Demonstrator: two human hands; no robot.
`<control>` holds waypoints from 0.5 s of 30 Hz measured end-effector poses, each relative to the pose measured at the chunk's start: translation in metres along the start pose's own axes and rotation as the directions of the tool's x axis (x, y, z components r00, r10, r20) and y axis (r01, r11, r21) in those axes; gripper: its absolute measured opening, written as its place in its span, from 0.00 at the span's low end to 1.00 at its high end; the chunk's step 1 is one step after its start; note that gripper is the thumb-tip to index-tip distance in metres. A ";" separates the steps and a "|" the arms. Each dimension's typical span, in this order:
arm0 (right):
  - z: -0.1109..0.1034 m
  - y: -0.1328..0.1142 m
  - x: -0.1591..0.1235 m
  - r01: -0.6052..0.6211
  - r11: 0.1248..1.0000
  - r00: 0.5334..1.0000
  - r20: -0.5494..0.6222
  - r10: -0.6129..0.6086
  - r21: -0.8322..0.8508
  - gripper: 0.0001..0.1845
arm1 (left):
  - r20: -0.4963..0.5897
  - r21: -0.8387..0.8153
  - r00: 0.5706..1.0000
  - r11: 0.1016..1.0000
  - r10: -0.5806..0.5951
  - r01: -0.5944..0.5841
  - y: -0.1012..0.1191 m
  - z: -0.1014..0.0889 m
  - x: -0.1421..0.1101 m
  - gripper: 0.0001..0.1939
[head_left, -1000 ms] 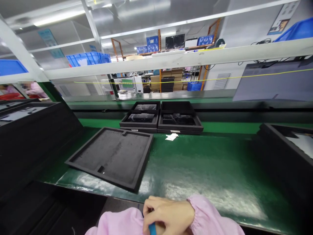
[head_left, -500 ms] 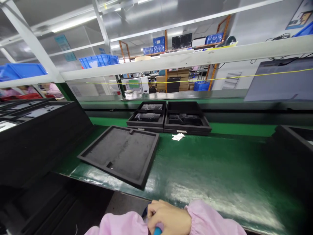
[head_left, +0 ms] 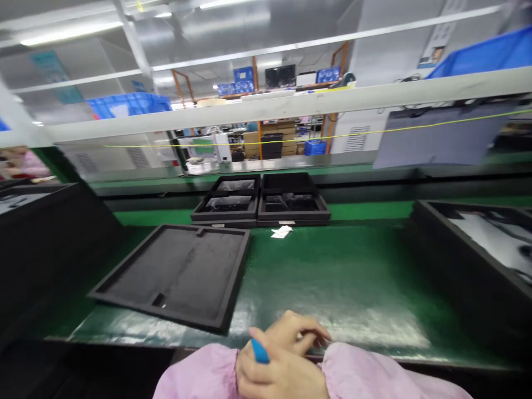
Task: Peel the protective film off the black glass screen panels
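My hands cross low in the middle, at the near edge of the green worktop (head_left: pixel 332 282). My left hand (head_left: pixel 293 331) reaches rightward behind the other, its fingers loosely bent and apart, with nothing visible in them. In front, my right hand (head_left: pixel 282 374) is closed by the left wrist, around a small blue piece (head_left: pixel 260 351) showing between thumb and fingers. What kind of thing it is, I cannot make out. Up and left of the hands lies a shallow black foam tray (head_left: pixel 174 271) with nothing in its recess.
Two black foam trays (head_left: pixel 226 202) (head_left: pixel 293 202) with dark, glossy flat items stand side by side at the back. A folded white paper (head_left: pixel 281 231) lies before them. Tall black tray stacks flank the worktop, left (head_left: pixel 41 238) and right (head_left: pixel 457 266). A white shelf rail (head_left: pixel 249 111) crosses above.
The view has swung right, bringing more of the right-hand stack into sight. Both hands have risen in the picture, and my left hand's fingers now show beyond the right hand.
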State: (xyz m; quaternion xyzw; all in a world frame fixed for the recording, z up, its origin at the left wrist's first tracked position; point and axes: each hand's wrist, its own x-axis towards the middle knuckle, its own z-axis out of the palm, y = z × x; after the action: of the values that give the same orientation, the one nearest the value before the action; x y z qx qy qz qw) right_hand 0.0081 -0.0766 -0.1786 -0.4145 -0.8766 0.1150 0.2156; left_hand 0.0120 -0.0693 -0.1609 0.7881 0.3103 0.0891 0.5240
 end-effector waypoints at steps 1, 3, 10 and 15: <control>-0.004 0.008 -0.014 0.004 0.999 1.000 0.018 -0.004 -0.037 0.13 | 0.031 -0.053 0.999 0.998 0.038 -0.036 -0.004 -0.001 0.013 0.17; -0.021 0.024 -0.051 -0.035 0.996 0.999 0.018 0.037 -0.086 0.16 | 0.101 -0.135 0.992 0.989 0.076 -0.062 -0.013 -0.002 0.028 0.17; -0.143 0.089 -0.167 -0.296 0.896 0.879 -0.462 0.119 -0.330 0.14 | 0.152 -0.063 0.983 0.994 0.100 -0.091 -0.004 -0.037 0.039 0.20; -0.244 0.171 -0.289 -0.877 0.348 -0.244 -0.931 0.270 0.331 0.22 | 0.258 0.125 0.951 0.970 0.172 -0.209 0.066 -0.038 0.088 0.20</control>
State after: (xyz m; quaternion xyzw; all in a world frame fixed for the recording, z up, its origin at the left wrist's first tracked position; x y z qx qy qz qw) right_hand 0.4020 -0.1874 -0.1103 -0.8046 -0.1787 -0.2956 0.4831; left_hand 0.0899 -0.0052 -0.1027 0.8568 0.1713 0.0175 0.4860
